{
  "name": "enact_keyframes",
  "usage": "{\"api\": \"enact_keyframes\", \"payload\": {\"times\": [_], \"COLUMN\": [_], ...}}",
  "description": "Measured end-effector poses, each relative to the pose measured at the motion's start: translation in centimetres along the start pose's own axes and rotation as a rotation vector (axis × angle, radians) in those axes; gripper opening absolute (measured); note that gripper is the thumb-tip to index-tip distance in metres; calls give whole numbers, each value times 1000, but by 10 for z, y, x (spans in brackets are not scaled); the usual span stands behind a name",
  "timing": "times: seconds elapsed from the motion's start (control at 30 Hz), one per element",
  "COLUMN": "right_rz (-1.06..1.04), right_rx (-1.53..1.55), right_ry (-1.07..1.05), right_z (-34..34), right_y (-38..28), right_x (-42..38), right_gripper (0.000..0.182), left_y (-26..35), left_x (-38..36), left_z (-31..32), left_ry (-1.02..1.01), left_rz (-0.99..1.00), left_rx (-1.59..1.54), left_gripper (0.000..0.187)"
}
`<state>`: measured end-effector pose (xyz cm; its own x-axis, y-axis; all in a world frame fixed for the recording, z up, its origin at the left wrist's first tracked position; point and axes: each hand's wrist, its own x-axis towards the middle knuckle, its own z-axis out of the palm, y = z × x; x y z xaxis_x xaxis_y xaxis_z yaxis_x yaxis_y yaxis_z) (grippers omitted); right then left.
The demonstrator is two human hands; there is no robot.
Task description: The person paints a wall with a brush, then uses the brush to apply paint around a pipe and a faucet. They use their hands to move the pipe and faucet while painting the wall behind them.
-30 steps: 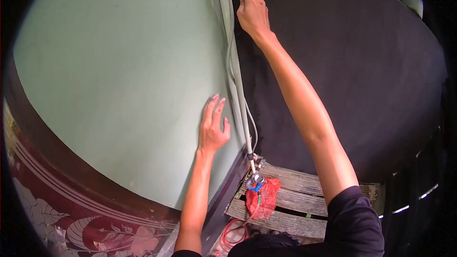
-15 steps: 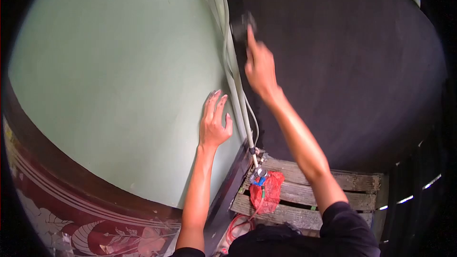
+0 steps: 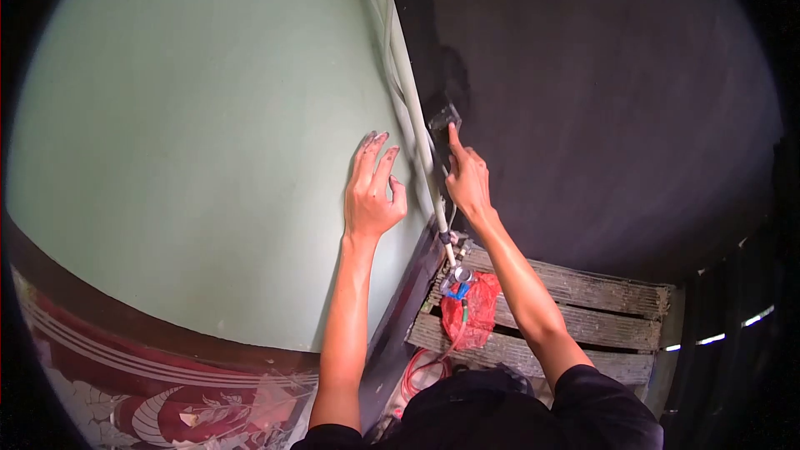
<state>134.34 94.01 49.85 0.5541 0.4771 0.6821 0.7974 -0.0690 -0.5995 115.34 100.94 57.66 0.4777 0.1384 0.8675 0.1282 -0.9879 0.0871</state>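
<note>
Step in hand: I judge this to be painting the dark wall (image 3: 600, 100) along its corner edge, right beside the pale pipe (image 3: 408, 92) that runs down the join between the two walls.
Right hand: my right hand (image 3: 468, 183) has its fingers closed around a small dark brush (image 3: 442, 121), forefinger stretched along it; the brush head presses on the dark wall just beside the pipe.
Left hand: my left hand (image 3: 371, 192) lies flat on the green wall (image 3: 200, 133), fingers spread and straight, gripping nothing; it reads as a brace.
Where the work is: the brush sits at the corner, above the foot of the pipe and near a thin white cable (image 3: 451, 215) hanging there.
Below: a red bag (image 3: 469, 317) and a red hose (image 3: 414, 387) lie on a wooden pallet (image 3: 575, 300) at the foot of the wall.
Next move calls for: a steady, narrow stroke along the pipe, I judge, with the bristles kept off the pale pipe and the green wall.
Cannot tell: how much paint the brush carries.
</note>
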Motion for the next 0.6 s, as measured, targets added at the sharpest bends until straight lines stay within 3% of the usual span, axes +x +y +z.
{"api": "enact_keyframes", "payload": {"times": [0.13, 0.2, 0.33, 0.47, 0.6], "right_rz": [-173, -253, -43, 200, 11], "right_rx": [52, 52, -103, -65, 39], "right_ry": [192, 260, 49, -134, 43], "right_z": [-45, -35, 5, 29, -7], "right_y": [-70, -70, -26, 24, -6], "right_x": [80, 121, 70, -31, -3], "right_gripper": [74, 79, 96, 94, 87], "left_y": [-1, -1, -4, -3, -3], "left_x": [-1, 0, -1, -2, -1], "left_z": [2, 2, 4, 2, 4], "left_ry": [10, -1, -1, -7, -2], "left_rz": [7, 0, 8, 7, 13], "left_rx": [33, 31, 20, 26, 31], "left_gripper": [46, 46, 47, 48, 49]}}
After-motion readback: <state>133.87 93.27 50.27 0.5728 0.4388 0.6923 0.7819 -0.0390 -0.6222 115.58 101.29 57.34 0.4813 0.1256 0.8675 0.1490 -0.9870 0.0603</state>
